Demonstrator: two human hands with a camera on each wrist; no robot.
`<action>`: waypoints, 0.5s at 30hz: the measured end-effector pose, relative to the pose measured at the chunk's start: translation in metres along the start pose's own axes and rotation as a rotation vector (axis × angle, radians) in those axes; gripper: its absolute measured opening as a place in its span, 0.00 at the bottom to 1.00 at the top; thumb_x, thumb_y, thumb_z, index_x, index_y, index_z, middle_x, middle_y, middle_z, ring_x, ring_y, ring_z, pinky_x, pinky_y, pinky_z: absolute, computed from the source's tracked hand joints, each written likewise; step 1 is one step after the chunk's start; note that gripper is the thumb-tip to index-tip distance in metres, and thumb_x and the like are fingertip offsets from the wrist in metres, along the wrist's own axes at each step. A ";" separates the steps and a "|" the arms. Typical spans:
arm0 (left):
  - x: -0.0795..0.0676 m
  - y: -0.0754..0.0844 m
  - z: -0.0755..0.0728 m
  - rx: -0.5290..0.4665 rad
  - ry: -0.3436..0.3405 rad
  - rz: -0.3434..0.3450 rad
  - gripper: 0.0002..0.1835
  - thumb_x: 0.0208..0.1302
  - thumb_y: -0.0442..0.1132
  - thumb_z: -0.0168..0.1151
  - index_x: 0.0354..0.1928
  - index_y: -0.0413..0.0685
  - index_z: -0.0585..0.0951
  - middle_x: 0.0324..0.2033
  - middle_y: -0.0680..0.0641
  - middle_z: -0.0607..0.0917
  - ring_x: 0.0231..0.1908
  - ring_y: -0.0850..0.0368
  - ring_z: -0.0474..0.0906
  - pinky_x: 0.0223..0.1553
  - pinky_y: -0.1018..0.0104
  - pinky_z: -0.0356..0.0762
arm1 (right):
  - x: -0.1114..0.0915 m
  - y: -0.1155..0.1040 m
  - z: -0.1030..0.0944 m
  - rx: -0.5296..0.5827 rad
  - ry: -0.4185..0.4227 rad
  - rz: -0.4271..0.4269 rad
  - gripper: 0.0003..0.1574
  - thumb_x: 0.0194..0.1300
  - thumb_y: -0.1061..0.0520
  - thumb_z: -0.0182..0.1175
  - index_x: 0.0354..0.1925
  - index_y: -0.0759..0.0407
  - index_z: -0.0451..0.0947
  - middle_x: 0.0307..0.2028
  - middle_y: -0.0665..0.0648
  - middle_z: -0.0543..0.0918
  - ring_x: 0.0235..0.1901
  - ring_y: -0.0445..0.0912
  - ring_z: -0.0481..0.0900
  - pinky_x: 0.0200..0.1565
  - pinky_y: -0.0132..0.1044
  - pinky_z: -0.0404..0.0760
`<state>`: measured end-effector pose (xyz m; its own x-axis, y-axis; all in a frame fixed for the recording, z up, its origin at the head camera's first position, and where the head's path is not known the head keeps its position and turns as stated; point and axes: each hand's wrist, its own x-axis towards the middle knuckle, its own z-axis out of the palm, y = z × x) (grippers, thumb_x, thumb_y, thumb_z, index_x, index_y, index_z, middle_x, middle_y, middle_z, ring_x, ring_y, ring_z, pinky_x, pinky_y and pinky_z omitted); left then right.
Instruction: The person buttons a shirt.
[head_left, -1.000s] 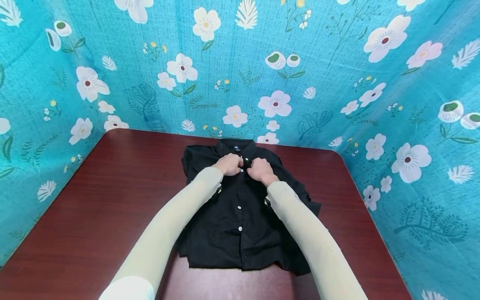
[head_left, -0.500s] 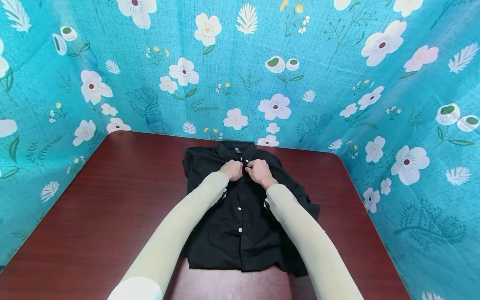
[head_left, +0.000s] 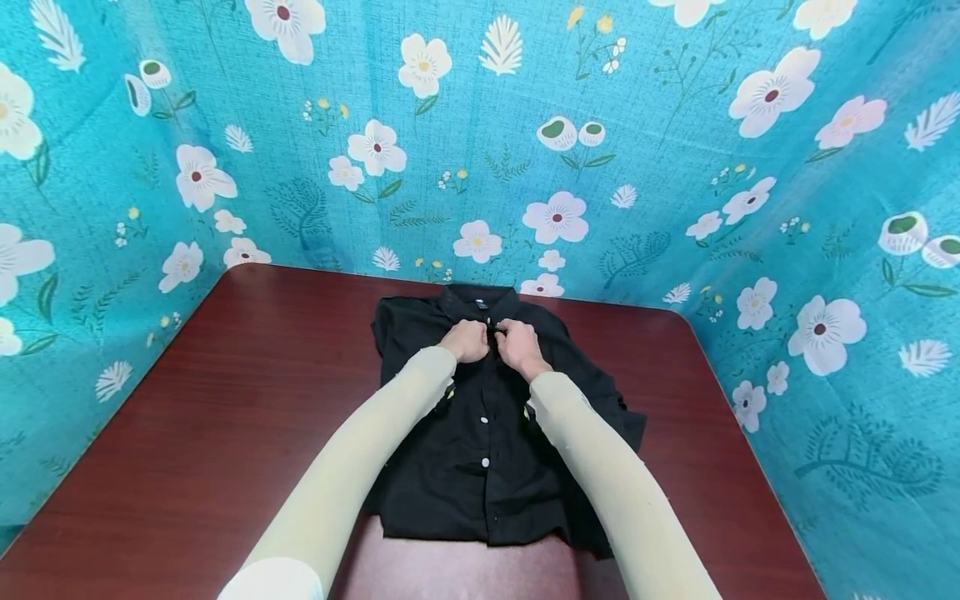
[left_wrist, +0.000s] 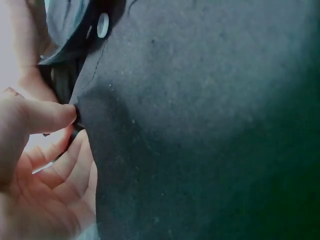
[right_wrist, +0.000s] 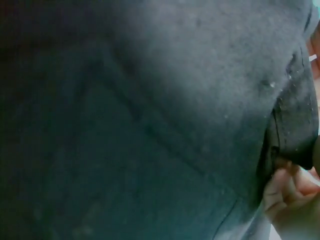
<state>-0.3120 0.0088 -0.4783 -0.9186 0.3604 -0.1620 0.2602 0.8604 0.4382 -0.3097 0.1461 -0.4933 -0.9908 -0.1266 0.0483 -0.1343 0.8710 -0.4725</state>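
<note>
The left hand (head_left: 465,340) and right hand (head_left: 520,344) pinch a black cloth button-up shirt (head_left: 435,492) just below its black fabric collar (head_left: 453,302); well below the collar, round white buttons (head_left: 485,462) look fastened; the collar gapes, so work there seems left; beneath, a dark-red wooden table (head_left: 225,375).

shirt (head_left: 467,450) on table (head_left: 247,383), curtain (head_left: 450,192) behind and at both sides

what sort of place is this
Probably an indoor work corner: a dark red table with blue flowered cloth behind it and at both sides, and a black shirt spread on top.
</note>
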 end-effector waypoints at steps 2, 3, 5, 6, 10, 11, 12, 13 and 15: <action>-0.001 0.000 0.001 -0.011 0.000 -0.005 0.08 0.62 0.35 0.52 0.24 0.49 0.70 0.21 0.50 0.72 0.24 0.54 0.71 0.29 0.66 0.66 | 0.001 0.001 0.001 0.006 0.017 -0.028 0.14 0.69 0.58 0.52 0.49 0.55 0.81 0.48 0.56 0.82 0.49 0.54 0.77 0.52 0.46 0.72; -0.001 -0.001 0.001 -0.015 0.001 -0.009 0.08 0.62 0.35 0.52 0.24 0.48 0.69 0.21 0.50 0.71 0.23 0.54 0.70 0.29 0.66 0.65 | 0.001 0.001 0.002 0.010 0.018 -0.039 0.16 0.69 0.59 0.52 0.51 0.55 0.80 0.49 0.56 0.81 0.51 0.54 0.77 0.54 0.47 0.71; -0.001 -0.001 0.003 -0.019 0.005 -0.011 0.09 0.62 0.36 0.52 0.24 0.49 0.69 0.20 0.50 0.70 0.23 0.54 0.69 0.28 0.67 0.65 | 0.002 0.001 0.003 0.012 0.024 -0.055 0.15 0.69 0.59 0.51 0.50 0.55 0.81 0.49 0.56 0.82 0.51 0.54 0.77 0.54 0.47 0.71; 0.000 -0.002 0.003 -0.027 0.006 -0.013 0.09 0.62 0.36 0.52 0.24 0.49 0.69 0.20 0.50 0.70 0.23 0.54 0.69 0.28 0.67 0.64 | 0.002 0.001 0.003 0.013 0.030 -0.055 0.15 0.69 0.58 0.51 0.48 0.56 0.81 0.47 0.56 0.82 0.50 0.53 0.77 0.53 0.46 0.72; 0.000 -0.004 0.003 -0.061 0.018 -0.013 0.07 0.61 0.36 0.53 0.25 0.49 0.71 0.22 0.51 0.73 0.24 0.55 0.71 0.29 0.67 0.66 | 0.002 -0.001 0.002 0.011 0.042 0.000 0.13 0.69 0.53 0.53 0.32 0.57 0.81 0.31 0.55 0.82 0.36 0.52 0.79 0.41 0.43 0.74; 0.000 -0.005 0.003 -0.072 0.022 -0.017 0.06 0.62 0.36 0.53 0.26 0.48 0.73 0.23 0.51 0.74 0.25 0.54 0.72 0.30 0.67 0.67 | 0.002 -0.002 0.001 0.006 0.035 0.016 0.16 0.69 0.52 0.54 0.27 0.57 0.79 0.26 0.55 0.80 0.32 0.51 0.78 0.37 0.42 0.74; 0.000 -0.005 0.002 -0.079 0.029 -0.020 0.06 0.62 0.36 0.54 0.27 0.48 0.74 0.24 0.51 0.76 0.26 0.55 0.73 0.31 0.67 0.68 | 0.002 -0.003 0.000 0.000 0.024 0.033 0.18 0.68 0.51 0.55 0.23 0.57 0.76 0.21 0.54 0.76 0.27 0.51 0.76 0.33 0.40 0.72; -0.001 -0.006 0.002 -0.086 0.032 -0.026 0.05 0.62 0.37 0.55 0.28 0.48 0.75 0.25 0.51 0.77 0.28 0.55 0.74 0.32 0.66 0.69 | 0.000 -0.003 -0.001 -0.004 0.010 0.050 0.21 0.68 0.50 0.55 0.18 0.56 0.73 0.17 0.53 0.73 0.24 0.50 0.74 0.30 0.39 0.70; -0.002 -0.007 0.003 -0.099 0.043 -0.036 0.05 0.63 0.38 0.56 0.30 0.48 0.76 0.28 0.51 0.78 0.30 0.54 0.75 0.35 0.65 0.71 | -0.002 -0.004 -0.005 -0.014 -0.020 0.063 0.25 0.66 0.52 0.56 0.13 0.55 0.68 0.12 0.51 0.67 0.19 0.49 0.71 0.26 0.37 0.67</action>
<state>-0.3114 0.0037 -0.4835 -0.9395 0.3117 -0.1419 0.1978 0.8321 0.5182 -0.3069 0.1454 -0.4876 -0.9967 -0.0807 0.0015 -0.0722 0.8843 -0.4613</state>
